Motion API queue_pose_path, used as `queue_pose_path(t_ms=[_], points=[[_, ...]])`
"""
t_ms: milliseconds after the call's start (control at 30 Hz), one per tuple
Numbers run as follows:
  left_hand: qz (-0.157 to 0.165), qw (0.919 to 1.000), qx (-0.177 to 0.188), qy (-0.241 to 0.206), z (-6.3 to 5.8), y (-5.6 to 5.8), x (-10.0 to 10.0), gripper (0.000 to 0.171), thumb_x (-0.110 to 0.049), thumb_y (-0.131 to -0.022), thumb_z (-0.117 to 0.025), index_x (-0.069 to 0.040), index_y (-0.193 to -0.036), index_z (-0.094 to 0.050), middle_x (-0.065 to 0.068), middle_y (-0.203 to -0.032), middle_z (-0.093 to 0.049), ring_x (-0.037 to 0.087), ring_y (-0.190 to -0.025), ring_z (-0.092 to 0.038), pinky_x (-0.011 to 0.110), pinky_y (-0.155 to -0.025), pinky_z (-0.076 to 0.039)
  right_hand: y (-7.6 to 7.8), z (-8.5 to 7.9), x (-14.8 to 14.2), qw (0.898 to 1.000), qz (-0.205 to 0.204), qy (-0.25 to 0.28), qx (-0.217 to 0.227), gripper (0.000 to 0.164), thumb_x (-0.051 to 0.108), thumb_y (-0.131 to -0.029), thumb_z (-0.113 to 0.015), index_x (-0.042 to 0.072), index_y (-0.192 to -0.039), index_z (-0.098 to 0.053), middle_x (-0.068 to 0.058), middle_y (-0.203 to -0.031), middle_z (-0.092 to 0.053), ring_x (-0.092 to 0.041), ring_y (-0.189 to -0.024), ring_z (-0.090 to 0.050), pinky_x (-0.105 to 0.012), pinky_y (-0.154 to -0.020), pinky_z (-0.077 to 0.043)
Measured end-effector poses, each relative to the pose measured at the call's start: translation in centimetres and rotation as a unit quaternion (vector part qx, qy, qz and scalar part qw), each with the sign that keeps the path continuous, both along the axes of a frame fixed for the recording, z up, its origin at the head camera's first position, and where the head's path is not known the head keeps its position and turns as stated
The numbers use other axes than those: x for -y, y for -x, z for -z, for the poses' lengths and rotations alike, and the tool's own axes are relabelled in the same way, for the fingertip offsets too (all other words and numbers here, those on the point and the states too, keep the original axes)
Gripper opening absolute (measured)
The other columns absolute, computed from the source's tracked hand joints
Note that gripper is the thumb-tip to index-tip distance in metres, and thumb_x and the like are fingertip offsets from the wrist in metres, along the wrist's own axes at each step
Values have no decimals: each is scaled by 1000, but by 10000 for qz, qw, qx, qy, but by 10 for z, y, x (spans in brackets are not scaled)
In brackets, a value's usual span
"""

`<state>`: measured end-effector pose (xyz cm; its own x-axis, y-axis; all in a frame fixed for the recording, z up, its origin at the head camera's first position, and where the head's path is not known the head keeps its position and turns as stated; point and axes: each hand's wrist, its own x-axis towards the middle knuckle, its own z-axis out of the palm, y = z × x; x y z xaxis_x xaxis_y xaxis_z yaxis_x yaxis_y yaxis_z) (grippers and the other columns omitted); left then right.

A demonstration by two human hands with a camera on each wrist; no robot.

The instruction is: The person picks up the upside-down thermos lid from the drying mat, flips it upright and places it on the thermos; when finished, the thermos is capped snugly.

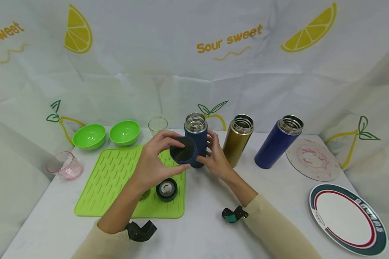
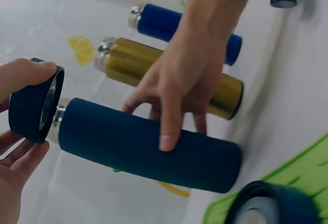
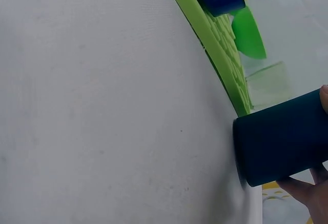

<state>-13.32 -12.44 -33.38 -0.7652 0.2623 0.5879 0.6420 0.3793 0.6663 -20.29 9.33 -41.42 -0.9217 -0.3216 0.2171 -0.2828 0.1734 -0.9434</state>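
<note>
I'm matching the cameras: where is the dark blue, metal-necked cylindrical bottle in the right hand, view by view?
Head: bottle near the centre.
Left wrist: bottle lengthwise across the lower middle.
Right wrist: bottle at lower right, cut off by the edge.
Shared landmark: lime-green rectangular ridged mat.

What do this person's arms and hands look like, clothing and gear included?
Both the left hand and right hand are ungloved. The left sleeve and right sleeve are plain beige. Beside each cuff sits a small black device: the left device looks all black, the right device has a green patch.
</note>
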Motion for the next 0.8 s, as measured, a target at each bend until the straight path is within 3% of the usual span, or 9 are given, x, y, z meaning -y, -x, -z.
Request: queue_pose_path(t_ms=[200, 367, 567, 800], points=[[-90, 9998, -84, -134, -23, 11, 8, 45, -5, -67, -94, -6, -105, -72, 11, -126, -63, 22, -118, -64, 42, -99, -60, 2, -7, -6, 9995, -121, -288, -28, 93, -1, -83, -81, 13, -156, -23, -22, -154, -44, -44, -142, -49, -65, -114, -42], [-151, 9995, -89, -256, -35, 23, 10, 46, -2, -67, -93, -3, -107, -71, 13, -127, -62, 23, -117, -64, 44, -101, -59, 3, -10, -9, 9989, -282, -372, 19, 93, -1, -82, -82, 16, -156, -26, -20, -156, -44, -42, -143, -49, -64, -114, -43], [-225, 9987, -2, -458, -37, 37, 13, 46, 1, -68, -91, 0, -109, -70, 14, -127, -62, 22, -119, -63, 41, -100, -59, 4, -16, -13, 9964, -565, -626, 73, 92, 0, -82, -82, 19, -155, -30, -17, -158, -44, -42, -144, -48, -63, -113, -44], [-254, 9965, 424, -677, -33, 50, 15, 46, -1, -71, -90, -2, -111, -69, 9, -130, -62, 16, -122, -60, 33, -102, -58, 5, -24, -15, 9915, -883, -933, 208, 90, 1, -82, -83, 20, -154, -33, -16, -159, -44, -41, -145, -47, -62, -114, -44]])
